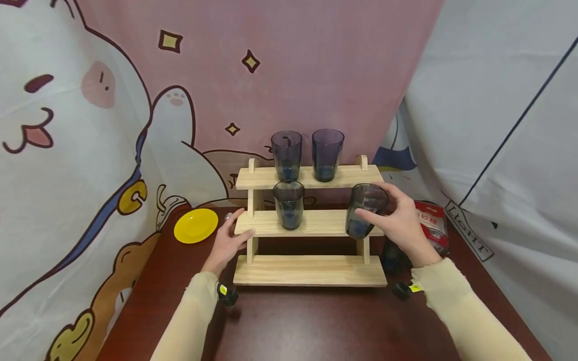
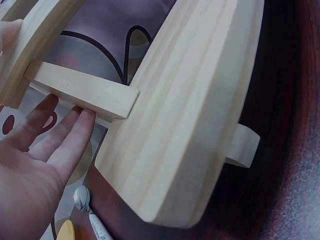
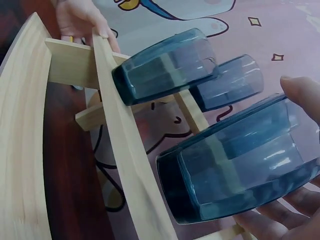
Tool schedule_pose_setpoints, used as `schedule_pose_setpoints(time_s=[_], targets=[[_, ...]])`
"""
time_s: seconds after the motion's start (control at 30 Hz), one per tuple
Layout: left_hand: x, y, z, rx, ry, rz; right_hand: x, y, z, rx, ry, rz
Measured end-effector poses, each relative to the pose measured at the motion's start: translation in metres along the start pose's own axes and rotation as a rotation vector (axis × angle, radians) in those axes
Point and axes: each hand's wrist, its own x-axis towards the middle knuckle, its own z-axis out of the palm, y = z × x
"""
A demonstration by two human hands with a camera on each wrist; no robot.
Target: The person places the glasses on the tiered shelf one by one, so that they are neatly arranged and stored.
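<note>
A pale wooden three-tier rack point(image 1: 311, 271) stands on the dark table. My right hand point(image 1: 404, 225) grips a dark tinted drinking glass point(image 1: 359, 228), tilted, at the right end of the middle shelf. Whether its base touches the shelf is unclear. Another drinking glass point(image 1: 290, 208) stands upright left of centre on that shelf. Two more glasses, a left one point(image 1: 286, 153) and a right one point(image 1: 327, 153), stand on the top tier. With my left hand point(image 1: 228, 243) I hold the rack at the middle shelf's left end; in the left wrist view its fingers point(image 2: 70, 140) touch the upright.
A yellow plate point(image 1: 196, 225) lies left of the rack, with a spoon point(image 2: 92, 215) near it. At the right are a red-and-white packet point(image 1: 433, 225) and a dark object point(image 1: 393, 255), partly hidden by my right hand. A printed cloth point(image 1: 316, 65) hangs close behind the rack.
</note>
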Motion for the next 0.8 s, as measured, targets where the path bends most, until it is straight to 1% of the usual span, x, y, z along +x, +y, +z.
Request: schedule_pose_setpoints(time_s=[0.27, 0.43, 0.7, 0.77, 0.8], targets=[[-0.001, 0.001, 0.000, -0.001, 0.002, -0.006, 0.009, 0.002, 0.017, 0.018, -0.054, 0.017], [-0.001, 0.003, 0.000, 0.005, 0.003, -0.012, 0.013, 0.004, 0.028, -0.010, -0.077, 0.028], [0.001, 0.004, 0.000, -0.002, -0.006, -0.032, 0.020, 0.004, 0.043, -0.017, -0.102, 0.031], [-0.003, 0.011, 0.001, -0.004, -0.011, -0.041, 0.021, 0.004, 0.047, -0.023, -0.106, 0.030], [-0.003, 0.011, 0.001, -0.005, -0.011, -0.043, 0.021, 0.004, 0.048, -0.026, -0.108, 0.032]])
